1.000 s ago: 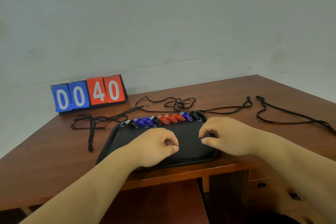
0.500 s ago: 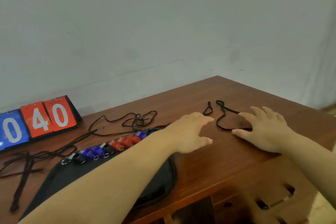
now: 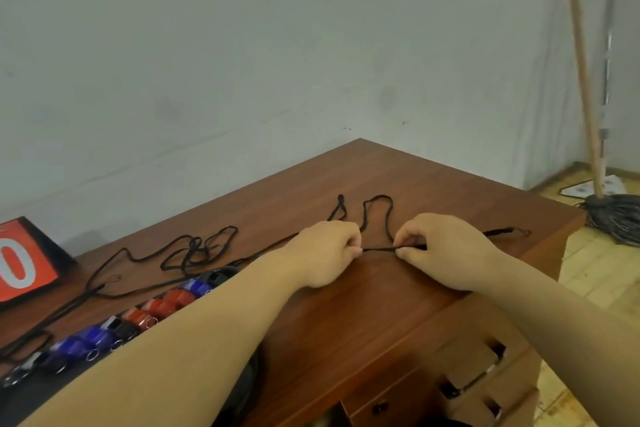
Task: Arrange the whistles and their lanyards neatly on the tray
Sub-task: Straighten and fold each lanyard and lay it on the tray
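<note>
Now both grips closed: left hand (image 3: 329, 250) and right hand (image 3: 446, 250) pinch one lanyard (image 3: 379, 249), span taut between them over table (image 3: 381, 308), likely to straighten it. Whistles (image 3: 156, 308) sit rowed on tray (image 3: 247, 378).

whistles (image 3: 131, 319) on tray (image 3: 242, 388), lanyards (image 3: 194, 253) behind

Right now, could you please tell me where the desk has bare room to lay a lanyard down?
The desk is bare between the near edge and the left hand and right hand pinching the lanyard, and at the far corner beyond its loops. Crowded: the tangled lanyards left of the hands, and the whistles along the far rim of the tray.
</note>
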{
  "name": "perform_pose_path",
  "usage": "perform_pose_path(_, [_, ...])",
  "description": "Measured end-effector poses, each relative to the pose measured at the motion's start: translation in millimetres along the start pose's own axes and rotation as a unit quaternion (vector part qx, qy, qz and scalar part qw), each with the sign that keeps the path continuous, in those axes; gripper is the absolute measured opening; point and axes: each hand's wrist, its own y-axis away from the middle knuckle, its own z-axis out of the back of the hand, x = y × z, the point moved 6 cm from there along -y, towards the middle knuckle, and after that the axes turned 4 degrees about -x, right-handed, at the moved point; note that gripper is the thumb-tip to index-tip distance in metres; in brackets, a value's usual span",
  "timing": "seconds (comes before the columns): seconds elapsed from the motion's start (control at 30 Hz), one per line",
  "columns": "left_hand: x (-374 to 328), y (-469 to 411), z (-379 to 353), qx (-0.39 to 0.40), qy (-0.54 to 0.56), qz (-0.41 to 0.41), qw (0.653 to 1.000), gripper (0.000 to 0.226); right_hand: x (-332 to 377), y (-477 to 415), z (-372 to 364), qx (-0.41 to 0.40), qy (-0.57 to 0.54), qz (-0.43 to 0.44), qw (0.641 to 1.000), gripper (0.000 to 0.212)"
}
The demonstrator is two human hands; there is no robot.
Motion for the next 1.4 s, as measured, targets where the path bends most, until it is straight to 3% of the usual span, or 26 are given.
perform_pose_path(0.1, [2.1, 17.6, 15.6, -0.043, 0.083, 0.025, 0.995, 0.016, 9.8, 4.8, 0.3, 0.024, -0.001, 0.021, 0.999, 0.017])
perform_pose_path(0.2, [12.7, 40.8, 40.3, -0.089, 0.147, 0.064, 0.983, 0.015, 19.7, 11.7, 8.6, 0.038, -0.106, 0.025, 0.993, 0.011])
perform_pose_path(0.27, [28.5, 58.1, 55.8, -0.105, 0.224, 0.092, 0.965, 0.014, 30.3, 13.9, 19.2, 0.042, -0.195, -0.001, 0.980, 0.018])
perform_pose_path(0.43, [63.3, 112.5, 77.1, -0.111, 0.472, 0.124, 0.866, 0.021, 78.3, 9.4, 41.9, 0.025, -0.355, -0.042, 0.934, 0.017])
perform_pose_path(0.5, [70.6, 138.1, 86.6, -0.118, 0.521, 0.130, 0.835, 0.020, 101.1, 4.3, 44.7, 0.020, -0.388, -0.054, 0.920, 0.017])
perform_pose_path(0.7, [103.9, 228.0, 117.8, -0.180, 0.522, 0.158, 0.819, 0.006, 224.3, -7.0, 45.7, 0.067, -0.452, -0.004, 0.890, 0.014])
perform_pose_path(0.87, [101.5, 279.0, 126.7, -0.167, 0.561, 0.110, 0.803, 0.044, 336.4, 7.6, 59.8, 0.107, -0.367, 0.111, 0.918, 0.012])
perform_pose_path(0.97, [96.0, 303.7, 130.8, -0.130, 0.587, 0.071, 0.796, 0.017, 378.7, 16.4, 75.3, 0.102, -0.354, 0.150, 0.918, 0.011])
perform_pose_path(1.13, [124.6, 337.3, 140.4, -0.166, 0.649, 0.066, 0.739, 0.030, 388.5, 19.6, 82.9, 0.102, -0.319, 0.159, 0.929, 0.010])
perform_pose_path(1.4, [159.1, 346.7, 132.1, -0.190, 0.619, 0.109, 0.754, 0.040, 359.6, 11.5, 35.8, 0.126, -0.310, 0.106, 0.936, 0.008])
